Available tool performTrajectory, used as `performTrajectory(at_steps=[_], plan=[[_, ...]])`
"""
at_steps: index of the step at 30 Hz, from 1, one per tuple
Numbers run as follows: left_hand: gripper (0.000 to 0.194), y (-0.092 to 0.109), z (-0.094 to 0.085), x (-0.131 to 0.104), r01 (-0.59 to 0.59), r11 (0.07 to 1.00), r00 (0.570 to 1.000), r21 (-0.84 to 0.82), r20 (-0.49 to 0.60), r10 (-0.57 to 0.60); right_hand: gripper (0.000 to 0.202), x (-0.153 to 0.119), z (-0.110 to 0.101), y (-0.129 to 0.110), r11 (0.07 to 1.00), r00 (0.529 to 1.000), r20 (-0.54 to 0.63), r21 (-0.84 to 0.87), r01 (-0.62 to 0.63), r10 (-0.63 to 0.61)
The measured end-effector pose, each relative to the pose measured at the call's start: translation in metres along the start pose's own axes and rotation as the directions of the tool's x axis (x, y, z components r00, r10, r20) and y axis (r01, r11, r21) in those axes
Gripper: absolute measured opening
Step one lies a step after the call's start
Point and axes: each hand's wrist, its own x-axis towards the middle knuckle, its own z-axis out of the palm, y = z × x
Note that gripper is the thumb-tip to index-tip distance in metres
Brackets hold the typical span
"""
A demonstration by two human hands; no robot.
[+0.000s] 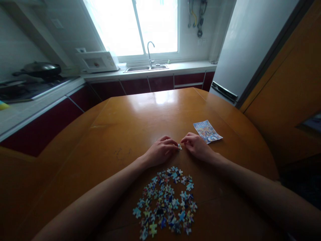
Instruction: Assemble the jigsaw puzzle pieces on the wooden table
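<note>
Puzzle pile (173,202): loose, nearest, between the forearms (105,190); could scatter if brushed by either.
Room: window (160,30), fridge (253,43), sink (137,69) beyond.
Tabletop (155,115): glossy wood, perhaps slippery.
Left hand (162,149): fingers bent, apparently pinching a puzzle piece (180,146).
Right hand (196,144): loosely curled just beside; cannot tell if holding anything.

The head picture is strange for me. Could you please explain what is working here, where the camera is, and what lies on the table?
No machine, only a person working bare-handed. The camera is worn on the head, looking forward and down. The left hand is at a small puzzle piece; whether it pinches or only touches it is too small to tell. The right hand is close by, on the other side. On the brown table, a loose spread of puzzle pieces lies nearer the camera, and a printed sheet lies just beyond the right hand.
</note>
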Motion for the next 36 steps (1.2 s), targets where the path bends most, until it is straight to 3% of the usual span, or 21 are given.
performTrajectory(at_steps=[6, 12, 19, 24, 30, 36], plan=[[0.032, -0.002, 0.002, -0.001, -0.004, 1.000, 1.000, 0.003, -0.009, 0.004, 0.026, -0.001, 0.000, -0.002, 0.998, 0.996, 0.087, -0.056, 0.015, -0.010], [0.015, -0.003, 0.004, -0.001, 0.000, 1.000, 1.000, -0.022, -0.025, 0.000, 0.017, -0.003, -0.001, -0.008, 0.998, 0.994, 0.106, -0.065, 0.011, -0.004], [0.013, -0.002, 0.004, 0.000, 0.018, 0.998, 0.999, -0.053, -0.038, -0.020, 0.004, -0.003, 0.002, -0.010, 0.997, 0.997, 0.058, -0.071, -0.037, 0.041], [0.012, 0.000, 0.003, 0.000, 0.031, 0.998, 0.998, -0.049, -0.046, -0.033, 0.016, -0.001, 0.002, -0.005, 0.999, 0.999, 0.031, 0.024, -0.045, 0.045], [0.013, 0.000, 0.003, 0.000, 0.073, 0.996, 0.996, -0.046, -0.054, -0.076, 0.011, 0.002, -0.006, 0.003, 0.994, 0.990, -0.096, 0.049, -0.102, 0.107], [0.015, 0.001, 0.003, 0.000, 0.024, 0.999, 0.997, -0.032, -0.071, -0.026, 0.008, -0.001, -0.005, -0.004, 0.994, 0.992, -0.059, -0.007, -0.111, 0.110]])
